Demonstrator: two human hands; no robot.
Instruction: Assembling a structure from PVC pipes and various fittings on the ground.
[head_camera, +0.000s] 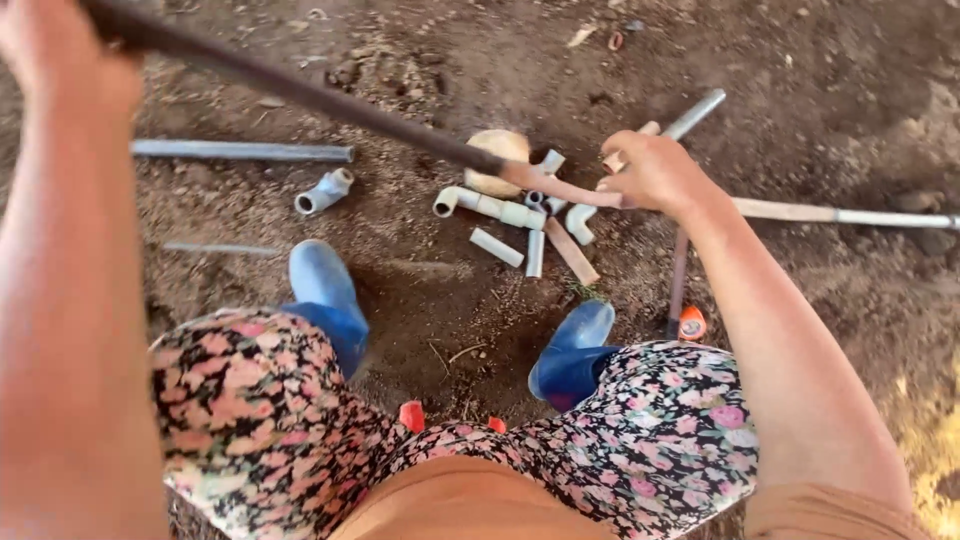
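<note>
Both hands grip one long dark rod (330, 100): the left hand (60, 50) closed round its upper end, the right hand (650, 172) closed near its reddish lower end, over bare dirt ground (820, 80). Beneath lies a cluster of about seven short grey pipe pieces (500, 210), with a separate elbow fitting (325, 190) and two long pipes (240, 151) nearby. Two blue boots (322, 285) flank the pile.

Pipe pieces (490, 207) on the ground: pale grey-white. Long rod (300, 92): dark brown, turning pinkish-tan at its far end. Boots (325, 290): blue. Skirt (260, 420): black with pink and cream floral print. Small can (691, 324): orange. Soil (820, 80): reddish brown.
</note>
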